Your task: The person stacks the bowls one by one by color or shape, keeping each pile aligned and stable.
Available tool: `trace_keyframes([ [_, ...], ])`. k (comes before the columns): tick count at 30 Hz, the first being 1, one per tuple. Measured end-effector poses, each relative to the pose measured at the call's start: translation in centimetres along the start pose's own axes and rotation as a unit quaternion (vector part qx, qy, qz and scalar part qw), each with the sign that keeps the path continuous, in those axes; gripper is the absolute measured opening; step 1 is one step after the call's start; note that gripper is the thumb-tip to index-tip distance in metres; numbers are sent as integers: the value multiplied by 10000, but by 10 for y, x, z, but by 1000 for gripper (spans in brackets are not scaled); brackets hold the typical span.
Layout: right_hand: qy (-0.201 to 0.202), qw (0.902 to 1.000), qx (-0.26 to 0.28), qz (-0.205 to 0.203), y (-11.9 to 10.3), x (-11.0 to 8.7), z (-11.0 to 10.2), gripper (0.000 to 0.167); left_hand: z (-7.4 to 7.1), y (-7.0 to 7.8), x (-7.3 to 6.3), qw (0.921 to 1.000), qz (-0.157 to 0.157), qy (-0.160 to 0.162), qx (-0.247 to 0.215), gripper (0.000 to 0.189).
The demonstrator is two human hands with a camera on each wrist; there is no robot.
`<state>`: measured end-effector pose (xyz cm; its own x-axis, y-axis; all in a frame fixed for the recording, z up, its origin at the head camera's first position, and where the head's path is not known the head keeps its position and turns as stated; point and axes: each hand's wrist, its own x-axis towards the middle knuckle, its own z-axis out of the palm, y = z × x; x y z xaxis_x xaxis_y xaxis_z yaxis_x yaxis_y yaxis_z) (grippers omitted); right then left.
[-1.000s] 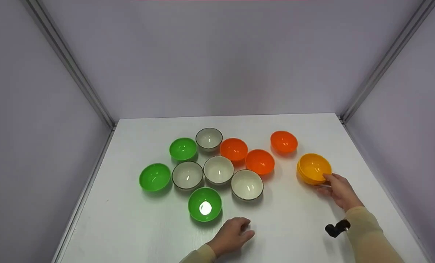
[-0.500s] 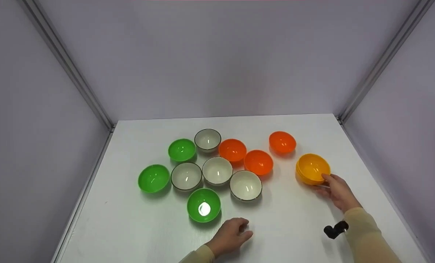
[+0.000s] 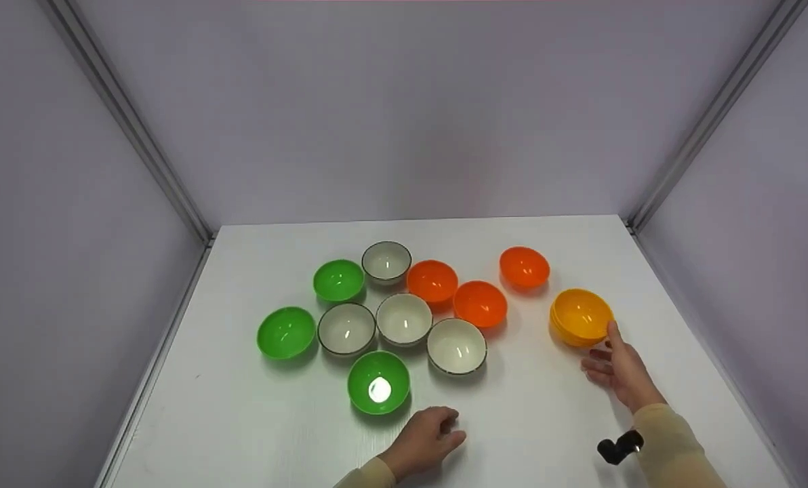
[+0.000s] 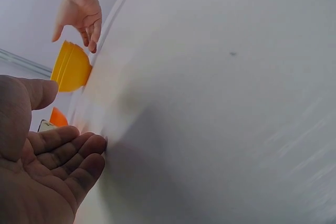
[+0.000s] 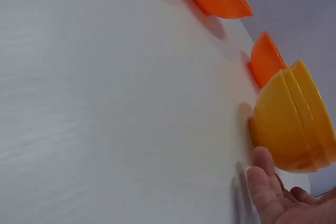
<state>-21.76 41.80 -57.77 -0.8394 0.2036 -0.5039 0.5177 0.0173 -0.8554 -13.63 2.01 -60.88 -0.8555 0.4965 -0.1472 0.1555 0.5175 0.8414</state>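
At the right of the table stands a stack of nested yellow bowls (image 3: 582, 316), upright. Just in front of it is my right hand (image 3: 628, 374), thumb and fingers spread apart. The thumb is by the stack's rim; in the left wrist view a gap shows between that hand and the yellow bowls (image 4: 72, 66). The right wrist view has the fingertips close to the lower side of the stack (image 5: 283, 121). My left hand (image 3: 421, 440) hovers low near the table's front, fingers loosely curled around nothing, nearest to a green bowl (image 3: 379, 381).
Two more green bowls (image 3: 287, 333) sit at the left. Several cream bowls with dark rims (image 3: 405, 318) are clustered in the middle, beside two orange bowls (image 3: 480, 303). A third orange bowl (image 3: 524, 267) stands apart behind the yellow stack. Grey walls (image 3: 404, 115) enclose the table.
My right hand has let go of the yellow stack's rim; its fingers have spread and drawn slightly back toward me. The stack and my left hand stay about where they were.
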Motion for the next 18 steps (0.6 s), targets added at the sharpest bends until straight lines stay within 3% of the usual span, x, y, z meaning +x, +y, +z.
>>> trace_keyframes([
  [4,65,9988,-477,-133,7,-4,10,90,1,-2,-1,9999,47,77,56,37],
  [8,-407,9947,-867,-370,16,-8,24,71,1,-2,-1,9999,4,99,54,36],
  [13,-1106,9863,-1077,-577,25,-11,45,63,0,0,-1,10000,-63,71,-19,37],
  [18,-1174,9869,-960,-549,24,-10,69,60,-1,0,-3,9997,-32,242,-98,34],
])
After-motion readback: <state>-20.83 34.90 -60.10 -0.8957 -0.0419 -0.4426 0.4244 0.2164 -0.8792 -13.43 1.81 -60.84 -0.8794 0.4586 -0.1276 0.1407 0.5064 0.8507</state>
